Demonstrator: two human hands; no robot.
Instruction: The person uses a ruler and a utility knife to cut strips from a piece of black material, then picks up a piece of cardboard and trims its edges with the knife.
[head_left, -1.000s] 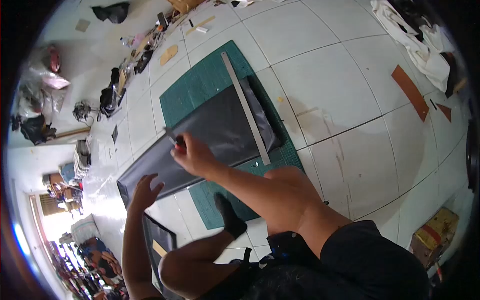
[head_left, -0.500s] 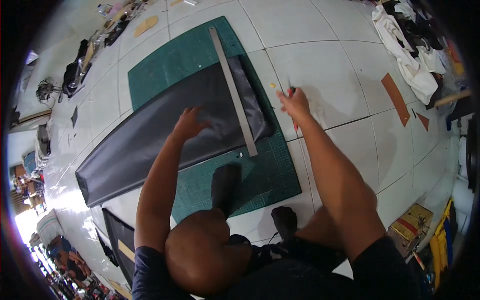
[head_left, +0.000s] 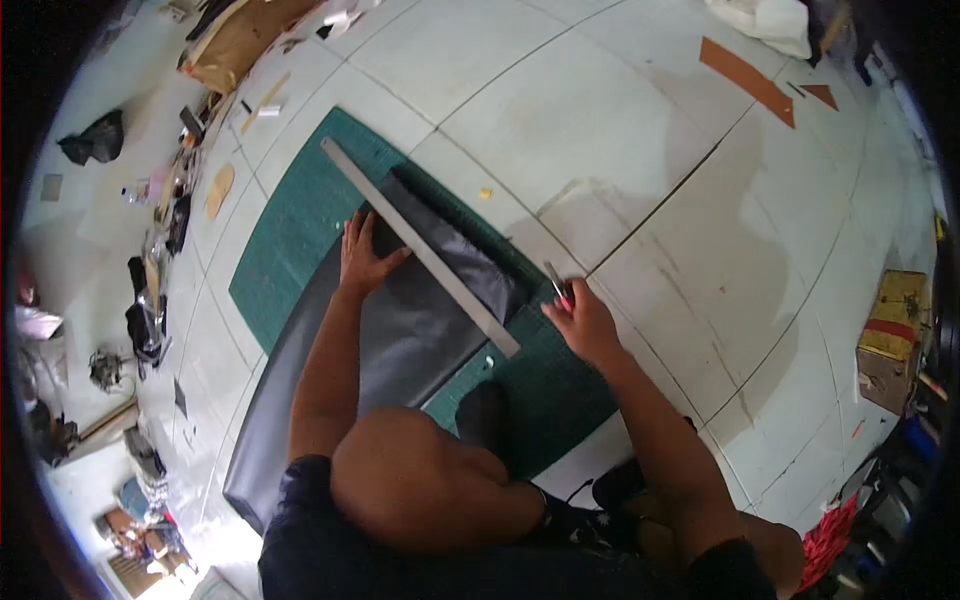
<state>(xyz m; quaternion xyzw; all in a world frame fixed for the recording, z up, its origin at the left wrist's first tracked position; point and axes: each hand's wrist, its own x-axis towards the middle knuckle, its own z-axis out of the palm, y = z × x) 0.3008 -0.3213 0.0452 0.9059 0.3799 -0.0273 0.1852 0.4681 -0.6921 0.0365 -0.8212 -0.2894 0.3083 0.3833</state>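
Observation:
A folded sheet of black leather-like material (head_left: 415,310) lies on a green cutting mat (head_left: 290,240). Across it, a long metal ruler (head_left: 425,252) runs diagonally, its lower end over the mat. My left hand (head_left: 367,262) rests on the sheet with fingers spread, its thumb close to the ruler's edge. Over the mat's right edge, my right hand (head_left: 585,325) is closed around a red-handled cutter knife (head_left: 558,288), whose metal tip points up and away from me. Its exact shape is partly hidden by my fingers.
My foot (head_left: 482,415) in a dark sock stands on the mat near the ruler's end. A yellow scrap (head_left: 486,193) lies on the tiled floor, with brown strips (head_left: 748,80) farther off. A worn box (head_left: 892,340) stands at the right; several odds and ends line the left wall.
My view has turned, so the mat appears rotated. My left hand has moved from above the sheet's middle up beside the ruler. My right hand, holding the cutter knife, has come nearer the mat.

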